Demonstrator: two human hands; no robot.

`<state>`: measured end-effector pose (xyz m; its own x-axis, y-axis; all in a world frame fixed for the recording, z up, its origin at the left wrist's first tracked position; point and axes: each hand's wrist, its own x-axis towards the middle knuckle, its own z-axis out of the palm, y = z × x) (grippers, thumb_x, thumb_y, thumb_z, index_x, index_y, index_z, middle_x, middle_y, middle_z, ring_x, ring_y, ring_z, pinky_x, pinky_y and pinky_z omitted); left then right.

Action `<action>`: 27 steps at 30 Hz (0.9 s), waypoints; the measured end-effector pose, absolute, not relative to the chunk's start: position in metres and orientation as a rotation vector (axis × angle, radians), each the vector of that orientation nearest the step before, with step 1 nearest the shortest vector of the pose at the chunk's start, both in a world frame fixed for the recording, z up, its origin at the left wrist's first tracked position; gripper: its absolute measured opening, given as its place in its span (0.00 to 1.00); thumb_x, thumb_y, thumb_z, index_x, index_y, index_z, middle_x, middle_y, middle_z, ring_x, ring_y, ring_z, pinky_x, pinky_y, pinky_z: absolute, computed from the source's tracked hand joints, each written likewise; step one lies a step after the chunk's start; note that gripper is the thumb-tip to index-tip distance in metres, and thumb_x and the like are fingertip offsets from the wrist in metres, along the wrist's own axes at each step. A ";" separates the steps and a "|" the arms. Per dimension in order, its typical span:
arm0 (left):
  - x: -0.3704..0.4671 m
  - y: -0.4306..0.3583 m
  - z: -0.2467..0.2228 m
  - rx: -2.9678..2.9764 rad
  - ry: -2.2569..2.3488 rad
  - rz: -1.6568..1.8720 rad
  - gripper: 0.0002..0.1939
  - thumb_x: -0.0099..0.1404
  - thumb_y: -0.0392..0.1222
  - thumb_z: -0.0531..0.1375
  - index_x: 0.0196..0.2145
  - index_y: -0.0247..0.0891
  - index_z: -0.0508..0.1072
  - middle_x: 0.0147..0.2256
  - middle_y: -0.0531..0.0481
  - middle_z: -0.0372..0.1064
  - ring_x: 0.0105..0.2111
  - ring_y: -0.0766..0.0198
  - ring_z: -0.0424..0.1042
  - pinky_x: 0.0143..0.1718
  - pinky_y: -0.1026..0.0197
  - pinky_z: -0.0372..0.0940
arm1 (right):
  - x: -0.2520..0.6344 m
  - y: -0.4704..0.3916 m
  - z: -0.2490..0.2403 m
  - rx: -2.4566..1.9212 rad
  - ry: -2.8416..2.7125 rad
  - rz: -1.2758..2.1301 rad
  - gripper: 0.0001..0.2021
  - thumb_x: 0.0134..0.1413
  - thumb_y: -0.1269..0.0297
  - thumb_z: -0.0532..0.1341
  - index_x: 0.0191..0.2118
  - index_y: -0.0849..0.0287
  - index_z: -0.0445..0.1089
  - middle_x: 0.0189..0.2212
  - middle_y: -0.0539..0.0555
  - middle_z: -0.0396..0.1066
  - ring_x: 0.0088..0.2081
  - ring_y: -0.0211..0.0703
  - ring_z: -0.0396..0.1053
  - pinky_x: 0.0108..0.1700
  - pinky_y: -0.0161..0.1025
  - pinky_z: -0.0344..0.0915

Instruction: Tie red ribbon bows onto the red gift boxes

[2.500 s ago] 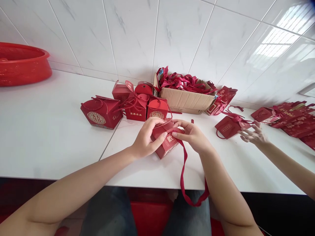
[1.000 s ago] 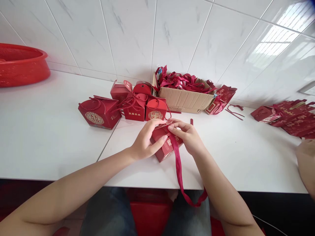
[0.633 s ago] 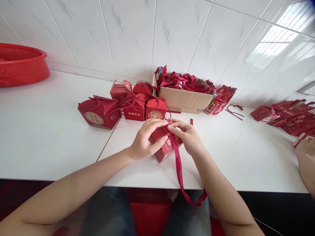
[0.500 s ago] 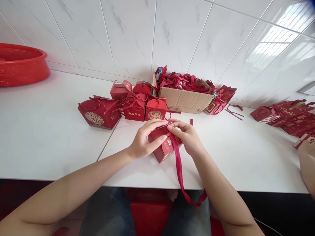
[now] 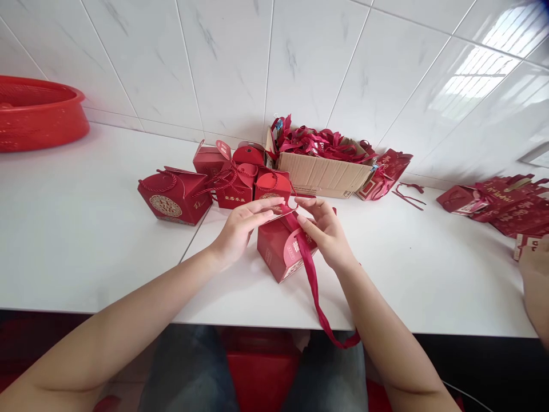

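Raised from the front of the box (image 5: 275,250) since moments ago, the left hand (image 5: 235,230) touches the flap (image 5: 278,211), the right hand (image 5: 328,233) the ribbon (image 5: 309,263); whether either grips cannot be told. The box sits between them on the worktop (image 5: 398,280); a snagged ribbon could drag it askew.

Apparent packing workroom, tiled wall (image 5: 227,68), long white worktable (image 5: 86,240), carton (image 5: 321,174) of ribbons (image 5: 315,143), clustered red gift boxes (image 5: 273,257)
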<state>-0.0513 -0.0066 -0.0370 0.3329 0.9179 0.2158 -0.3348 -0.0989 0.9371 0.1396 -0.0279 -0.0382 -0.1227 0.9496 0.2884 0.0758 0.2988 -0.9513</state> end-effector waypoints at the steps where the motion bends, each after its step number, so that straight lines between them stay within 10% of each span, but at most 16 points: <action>1: -0.052 -0.006 -0.035 1.198 0.614 1.176 0.15 0.60 0.42 0.62 0.46 0.40 0.78 0.45 0.47 0.76 0.48 0.55 0.72 0.52 0.56 0.63 | 0.142 -0.027 -0.038 -0.979 -1.511 1.011 0.13 0.57 0.55 0.60 0.46 0.48 0.60 0.59 0.53 0.64 0.61 0.48 0.60 0.60 0.54 0.57; 10: -0.071 0.008 -0.020 0.834 0.473 1.247 0.22 0.63 0.45 0.54 0.51 0.35 0.73 0.54 0.44 0.69 0.52 0.56 0.70 0.48 0.59 0.69 | 0.177 -0.016 -0.030 -0.757 -1.992 1.013 0.26 0.53 0.64 0.62 0.58 0.44 0.61 0.59 0.51 0.63 0.64 0.50 0.56 0.65 0.53 0.49; 27: -0.102 0.025 -0.008 0.713 0.334 1.600 0.23 0.63 0.54 0.49 0.44 0.34 0.71 0.53 0.43 0.68 0.60 0.58 0.62 0.53 0.65 0.67 | 0.176 -0.019 -0.029 -0.799 -2.038 0.983 0.14 0.50 0.60 0.68 0.45 0.48 0.74 0.55 0.55 0.65 0.58 0.49 0.64 0.60 0.52 0.61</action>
